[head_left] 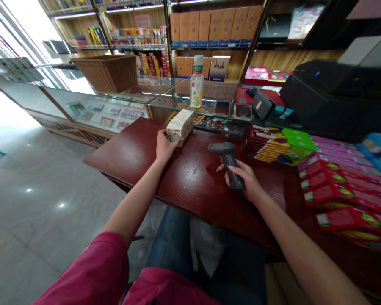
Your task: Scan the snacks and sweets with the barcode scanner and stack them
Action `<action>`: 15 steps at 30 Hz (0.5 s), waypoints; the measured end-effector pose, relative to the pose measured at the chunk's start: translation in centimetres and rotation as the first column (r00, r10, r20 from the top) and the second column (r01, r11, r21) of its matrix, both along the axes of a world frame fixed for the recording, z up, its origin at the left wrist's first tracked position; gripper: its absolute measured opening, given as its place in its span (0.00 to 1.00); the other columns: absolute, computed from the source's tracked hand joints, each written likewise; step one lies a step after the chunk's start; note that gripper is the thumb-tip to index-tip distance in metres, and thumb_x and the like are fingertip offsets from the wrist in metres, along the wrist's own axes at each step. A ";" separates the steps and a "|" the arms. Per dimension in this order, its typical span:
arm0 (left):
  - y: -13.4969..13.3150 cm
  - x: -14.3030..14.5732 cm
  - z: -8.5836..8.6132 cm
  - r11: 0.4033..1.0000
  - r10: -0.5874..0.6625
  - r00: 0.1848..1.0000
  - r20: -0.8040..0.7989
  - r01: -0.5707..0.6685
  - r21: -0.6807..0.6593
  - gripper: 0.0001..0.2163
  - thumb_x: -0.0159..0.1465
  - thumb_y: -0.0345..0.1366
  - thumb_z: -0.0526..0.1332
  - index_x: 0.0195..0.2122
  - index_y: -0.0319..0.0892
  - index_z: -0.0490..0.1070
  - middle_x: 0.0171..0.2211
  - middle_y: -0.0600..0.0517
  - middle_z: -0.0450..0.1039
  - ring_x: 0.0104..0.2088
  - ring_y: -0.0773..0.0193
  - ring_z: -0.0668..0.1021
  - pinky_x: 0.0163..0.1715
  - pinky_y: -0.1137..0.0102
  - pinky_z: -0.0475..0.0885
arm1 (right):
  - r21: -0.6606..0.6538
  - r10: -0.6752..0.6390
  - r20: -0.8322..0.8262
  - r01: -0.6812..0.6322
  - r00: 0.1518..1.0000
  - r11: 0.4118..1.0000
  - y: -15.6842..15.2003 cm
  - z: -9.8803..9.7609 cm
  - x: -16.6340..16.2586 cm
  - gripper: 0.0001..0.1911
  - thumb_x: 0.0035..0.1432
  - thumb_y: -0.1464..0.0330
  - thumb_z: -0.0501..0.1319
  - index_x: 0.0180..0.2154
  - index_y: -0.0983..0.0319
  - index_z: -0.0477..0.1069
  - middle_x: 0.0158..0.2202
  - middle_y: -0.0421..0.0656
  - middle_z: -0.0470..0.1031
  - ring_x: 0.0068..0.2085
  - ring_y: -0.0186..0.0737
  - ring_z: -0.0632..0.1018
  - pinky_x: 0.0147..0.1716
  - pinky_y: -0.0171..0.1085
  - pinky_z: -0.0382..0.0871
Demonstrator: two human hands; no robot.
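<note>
My left hand (pixel 165 146) grips the near end of a long white carton of small packs (pixel 180 124) that lies on the dark red wooden counter (pixel 136 152). My right hand (pixel 244 180) is wrapped round the handle of a grey handheld barcode scanner (pixel 227 161), whose head points away toward the left. The scanner rests just above the counter, about a hand's width right of the carton.
Stacks of red, green, pink and blue cartons (pixel 333 186) cover the counter's right side. A plastic bottle (pixel 197 82) stands on the glass display case (pixel 165 99). A black register (pixel 333 99) sits at the back right, shelves of boxes behind. Grey tiled floor lies left.
</note>
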State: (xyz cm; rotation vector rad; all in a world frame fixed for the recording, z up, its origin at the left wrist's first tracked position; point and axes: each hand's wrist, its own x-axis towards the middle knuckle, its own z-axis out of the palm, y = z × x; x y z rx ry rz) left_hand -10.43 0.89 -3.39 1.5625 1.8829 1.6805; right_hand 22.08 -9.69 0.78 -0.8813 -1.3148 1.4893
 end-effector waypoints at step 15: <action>-2.3 3.7 1.5 0.874 -0.413 0.633 0.655 0.479 0.088 0.24 0.57 0.51 0.75 0.45 0.44 0.68 0.47 0.45 0.81 0.46 0.54 0.85 0.49 0.57 0.82 | -0.002 -0.183 -0.053 0.183 0.982 0.983 0.4 0.6 0.5 0.15 0.52 0.57 0.71 0.37 0.60 0.76 0.37 0.46 0.84 0.21 0.33 0.71 0.18 0.35 0.62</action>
